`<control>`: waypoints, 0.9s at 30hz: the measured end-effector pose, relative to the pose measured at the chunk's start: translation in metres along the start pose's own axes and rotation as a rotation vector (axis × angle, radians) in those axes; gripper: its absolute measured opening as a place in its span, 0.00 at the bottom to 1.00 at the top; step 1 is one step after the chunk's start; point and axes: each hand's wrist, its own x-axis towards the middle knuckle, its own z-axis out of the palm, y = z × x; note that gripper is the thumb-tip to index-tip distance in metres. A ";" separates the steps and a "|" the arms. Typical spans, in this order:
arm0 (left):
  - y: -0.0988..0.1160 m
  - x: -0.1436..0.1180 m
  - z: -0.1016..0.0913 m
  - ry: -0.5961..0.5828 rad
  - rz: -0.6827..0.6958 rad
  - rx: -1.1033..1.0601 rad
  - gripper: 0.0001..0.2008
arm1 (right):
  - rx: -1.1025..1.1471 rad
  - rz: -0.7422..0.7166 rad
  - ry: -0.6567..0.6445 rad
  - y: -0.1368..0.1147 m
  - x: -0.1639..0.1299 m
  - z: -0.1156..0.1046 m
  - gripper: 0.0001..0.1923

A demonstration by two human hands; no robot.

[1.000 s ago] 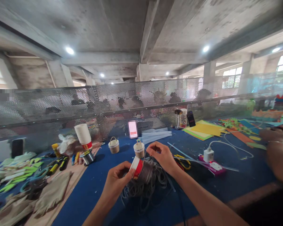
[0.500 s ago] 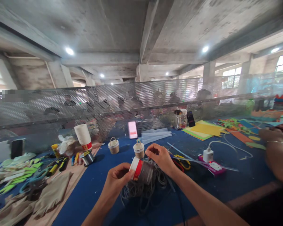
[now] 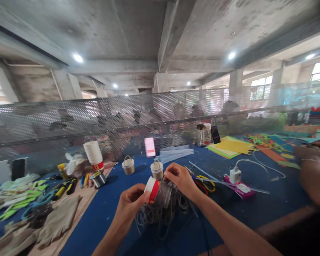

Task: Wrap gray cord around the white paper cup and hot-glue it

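Observation:
My left hand (image 3: 129, 206) grips a small paper cup (image 3: 156, 190) with a red band and white rim, lying on its side and wrapped in grey cord. My right hand (image 3: 180, 179) pinches the grey cord at the cup's upper side. A loose tangle of the same grey cord (image 3: 165, 213) hangs under the cup onto the blue table cover (image 3: 109, 213). Two small cord-wrapped baskets (image 3: 157, 169) (image 3: 128, 165) with handles stand just beyond my hands.
A stack of paper cups (image 3: 94, 155) sits on a spool at the left, with pliers, markers and green cut-outs (image 3: 18, 199) nearby. Scissors (image 3: 206, 179), a white charger (image 3: 234, 175) and coloured paper (image 3: 230, 146) lie right. Another person's arm (image 3: 313, 174) rests far right. A perforated metal screen (image 3: 122, 117) backs the table.
My right hand has come down from above the cup to its upper side, and the cup has tilted slightly in my left hand.

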 end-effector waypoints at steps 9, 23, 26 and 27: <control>-0.004 -0.001 -0.002 -0.003 -0.007 -0.023 0.08 | -0.054 0.048 -0.017 0.004 0.001 0.004 0.05; -0.008 0.001 -0.002 -0.008 -0.013 -0.023 0.07 | -0.087 0.105 -0.099 0.009 0.001 0.006 0.04; -0.005 0.002 -0.001 0.045 -0.011 0.012 0.08 | -0.026 0.108 -0.077 0.007 0.002 0.003 0.07; -0.004 0.002 -0.001 0.057 -0.007 0.024 0.08 | 0.006 0.113 -0.073 0.005 0.001 0.002 0.08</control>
